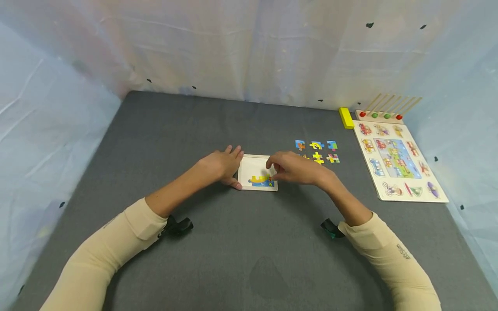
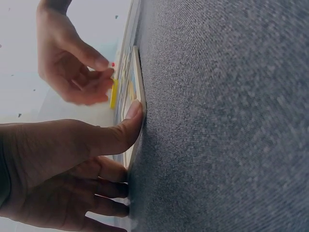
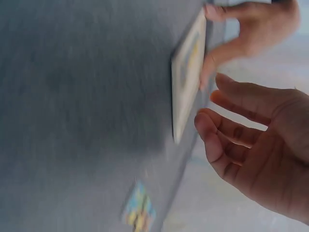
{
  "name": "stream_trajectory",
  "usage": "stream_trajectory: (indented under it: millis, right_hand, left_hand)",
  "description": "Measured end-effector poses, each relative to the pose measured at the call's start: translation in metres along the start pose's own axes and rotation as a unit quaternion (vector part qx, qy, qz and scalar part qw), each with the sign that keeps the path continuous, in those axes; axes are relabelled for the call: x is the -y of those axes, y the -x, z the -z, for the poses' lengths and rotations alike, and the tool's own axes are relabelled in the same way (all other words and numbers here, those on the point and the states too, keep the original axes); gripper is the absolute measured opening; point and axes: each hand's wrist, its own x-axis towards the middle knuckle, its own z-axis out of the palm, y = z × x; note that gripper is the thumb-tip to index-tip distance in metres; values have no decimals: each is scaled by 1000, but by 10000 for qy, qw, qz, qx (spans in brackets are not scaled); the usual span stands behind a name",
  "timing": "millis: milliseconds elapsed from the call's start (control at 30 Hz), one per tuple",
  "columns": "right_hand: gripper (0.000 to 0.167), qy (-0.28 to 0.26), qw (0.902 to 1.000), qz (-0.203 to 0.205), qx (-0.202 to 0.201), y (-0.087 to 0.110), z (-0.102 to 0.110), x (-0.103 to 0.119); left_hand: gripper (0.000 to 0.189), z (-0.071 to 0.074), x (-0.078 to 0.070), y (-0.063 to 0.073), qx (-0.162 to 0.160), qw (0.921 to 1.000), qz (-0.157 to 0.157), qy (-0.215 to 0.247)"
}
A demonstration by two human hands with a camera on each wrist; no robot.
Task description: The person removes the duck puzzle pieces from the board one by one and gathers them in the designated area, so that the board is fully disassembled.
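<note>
A small wooden puzzle tray (image 1: pixel 253 166) lies on the grey table, with joined yellow-and-blue puzzle pieces (image 1: pixel 261 181) along its near right side. At the tray's left end rests my left hand (image 1: pixel 221 166), its fingers extended and its thumb (image 2: pixel 133 113) touching the near corner. My right hand (image 1: pixel 293 167) hovers over the tray's right end, fingers loosely bent. The right wrist view shows a gap between thumb and fingertips (image 3: pixel 205 123) with nothing visible in it. Loose puzzle pieces (image 1: pixel 317 145) lie in rows beyond the right hand, some partly hidden by it.
A large wooden picture board (image 1: pixel 369 172) lies at the right of the table. Behind it stands a rack of thin sticks with red and green beads (image 1: pixel 379 115), beside a yellow block (image 1: pixel 346 118). Plastic sheeting (image 1: pixel 249 52) walls the back and sides.
</note>
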Motion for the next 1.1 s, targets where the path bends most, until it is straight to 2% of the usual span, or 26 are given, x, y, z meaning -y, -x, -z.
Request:
stream_trajectory:
  millis: [200,333,533,767,967,1100]
  right_hand:
    - [28,222,9986,159,455,-17,-19,12]
    - [23,238,9988,129,403,-20,-21,16]
    - [26,110,9992,-121,373,-18,-20,14]
    - [25,-3,9993,-69,354,-20,-23,8]
    - [27,-137,9985,-335,409,-22,-26,8]
    - [27,-286,9989,-251,287,-21,-26,8]
  left_hand:
    - [113,0,0,1,16,9999,-63,94]
    - [113,1,-1,1,-15,9999,-46,164]
    - [114,1,-1,1,23,9998,-76,176]
    - [113,1,-1,0,-33,9999,-90,84]
    - [114,0,0,1,-73,9997,-151,163]
    - [113,0,0,2,-88,9998,-141,133]
